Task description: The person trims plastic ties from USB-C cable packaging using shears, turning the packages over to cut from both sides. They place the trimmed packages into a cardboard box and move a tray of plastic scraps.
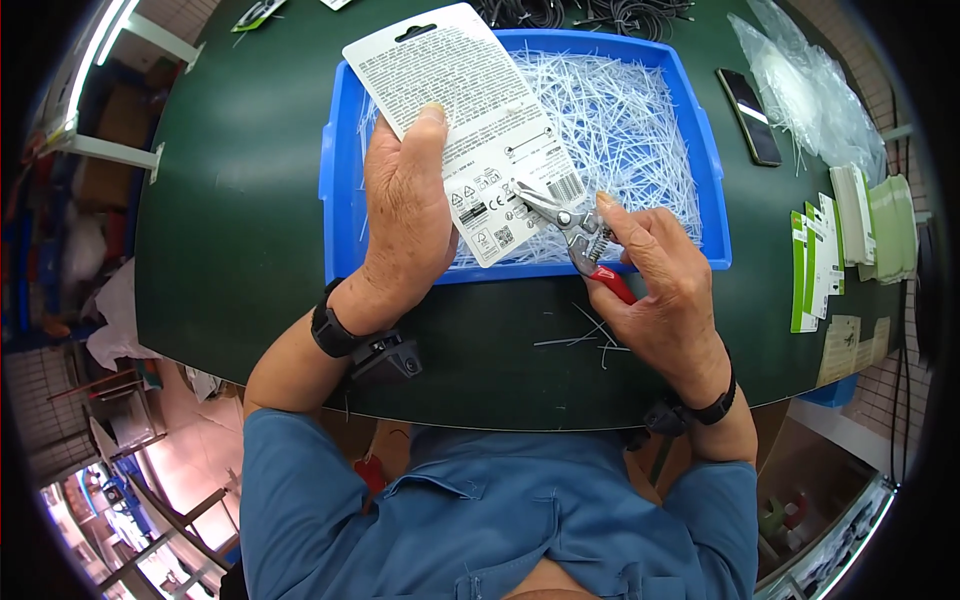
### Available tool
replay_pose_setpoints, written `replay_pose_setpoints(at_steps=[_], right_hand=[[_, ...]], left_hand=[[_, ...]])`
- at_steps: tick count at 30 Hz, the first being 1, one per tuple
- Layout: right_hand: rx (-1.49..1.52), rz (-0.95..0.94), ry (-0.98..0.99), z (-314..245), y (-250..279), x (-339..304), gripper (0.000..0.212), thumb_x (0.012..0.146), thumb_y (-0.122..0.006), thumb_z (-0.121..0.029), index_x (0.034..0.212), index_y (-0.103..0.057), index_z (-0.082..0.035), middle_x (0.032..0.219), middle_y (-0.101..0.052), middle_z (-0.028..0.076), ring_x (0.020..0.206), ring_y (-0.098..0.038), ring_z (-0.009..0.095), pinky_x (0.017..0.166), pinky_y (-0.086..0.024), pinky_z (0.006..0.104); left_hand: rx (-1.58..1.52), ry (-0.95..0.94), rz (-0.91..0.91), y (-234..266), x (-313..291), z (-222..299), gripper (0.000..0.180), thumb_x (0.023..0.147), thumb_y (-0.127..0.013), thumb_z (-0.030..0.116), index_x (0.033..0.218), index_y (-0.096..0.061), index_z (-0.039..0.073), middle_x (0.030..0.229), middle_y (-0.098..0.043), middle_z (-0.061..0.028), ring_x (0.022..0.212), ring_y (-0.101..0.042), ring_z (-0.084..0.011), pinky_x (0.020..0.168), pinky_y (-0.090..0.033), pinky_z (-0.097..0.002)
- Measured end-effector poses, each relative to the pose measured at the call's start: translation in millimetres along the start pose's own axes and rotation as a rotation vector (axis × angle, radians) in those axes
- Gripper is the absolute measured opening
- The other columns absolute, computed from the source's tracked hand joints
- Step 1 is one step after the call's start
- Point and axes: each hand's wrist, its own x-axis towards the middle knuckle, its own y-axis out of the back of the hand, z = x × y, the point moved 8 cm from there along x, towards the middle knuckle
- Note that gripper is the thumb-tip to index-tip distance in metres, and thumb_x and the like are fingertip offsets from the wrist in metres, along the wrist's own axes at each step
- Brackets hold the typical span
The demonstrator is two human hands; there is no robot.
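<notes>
My left hand (405, 205) is closed on a white printed packaging card (450, 85), its thumb lying across the printed face. The card has a hang slot at its top and tilts over the tray. My right hand (660, 285) grips small spring-loaded cutters (575, 225) with a red handle. Their metal blades lie against the lower part of the card, and whether they are closed on anything there is too small to tell. Below both hands sits a blue tray (708, 165) with a heap of thin white plastic strips (620, 120), which look like cable ties.
Several loose strips (590, 338) lie on the green table (240, 200) in front of the tray. To the right are a phone (750, 115), clear plastic bags (800, 95) and stacks of green-and-white cards (855, 215). Black cables (630, 15) are bundled behind the tray.
</notes>
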Motion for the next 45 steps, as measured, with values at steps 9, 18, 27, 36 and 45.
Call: replay_pose_setpoints(at_steps=[9, 18, 27, 36, 45], right_hand=[[0.012, -0.034, -0.049, 0.8, -6.8, -4.1, 0.074, 0.068, -0.077, 0.008, 0.139, -0.063, -0.007, 0.094, -0.065, 0.011, 0.074, -0.061, 0.022, 0.062, -0.052, 0.0317], [0.055, -0.017, -0.058, -0.3, -4.3, -4.2, 0.071, 0.069, -0.08, 0.006, 0.137, -0.063, -0.004, 0.09, -0.065, 0.01, 0.071, -0.059, 0.02, 0.061, -0.051, 0.0312], [0.117, 0.039, -0.001, -17.5, -2.6, 7.6, 0.07, 0.07, -0.082, 0.004, 0.137, -0.062, -0.003, 0.09, -0.064, 0.011, 0.073, -0.06, 0.022, 0.064, -0.052, 0.0323], [0.124, -0.003, -0.039, -13.9, -9.4, 2.6, 0.071, 0.071, -0.08, 0.001, 0.139, -0.059, -0.003, 0.09, -0.058, 0.014, 0.077, -0.061, 0.029, 0.067, -0.052, 0.04], [0.161, 0.018, -0.059, -6.0, -6.1, 3.5, 0.068, 0.07, -0.078, 0.004, 0.136, -0.062, -0.004, 0.086, -0.06, 0.012, 0.071, -0.062, 0.026, 0.062, -0.052, 0.0368]], left_hand=[[-0.114, 0.028, 0.096, 2.0, -6.8, -7.0, 0.035, 0.108, -0.045, 0.025, 0.13, -0.049, -0.003, 0.119, -0.065, -0.0149, 0.096, -0.07, -0.0157, 0.084, -0.058, -0.0283], [0.139, -0.086, -0.005, -11.4, -8.2, -8.5, 0.045, 0.11, -0.039, 0.03, 0.14, -0.041, -0.004, 0.127, -0.063, -0.0211, 0.107, -0.072, -0.0254, 0.089, -0.062, -0.0369], [0.092, -0.123, -0.083, -35.0, -25.9, 0.2, 0.045, 0.112, -0.042, 0.032, 0.143, -0.041, -0.001, 0.129, -0.062, -0.0134, 0.112, -0.063, -0.017, 0.096, -0.053, -0.0312], [0.054, -0.081, -0.066, -32.5, -28.5, -9.0, 0.046, 0.112, -0.043, 0.033, 0.143, -0.042, -0.001, 0.126, -0.062, -0.0115, 0.11, -0.06, -0.0144, 0.097, -0.05, -0.0299], [0.084, -0.062, -0.122, -33.9, -20.8, -3.1, 0.047, 0.112, -0.045, 0.033, 0.143, -0.041, -0.002, 0.128, -0.061, -0.012, 0.112, -0.06, -0.0152, 0.098, -0.051, -0.0313]])
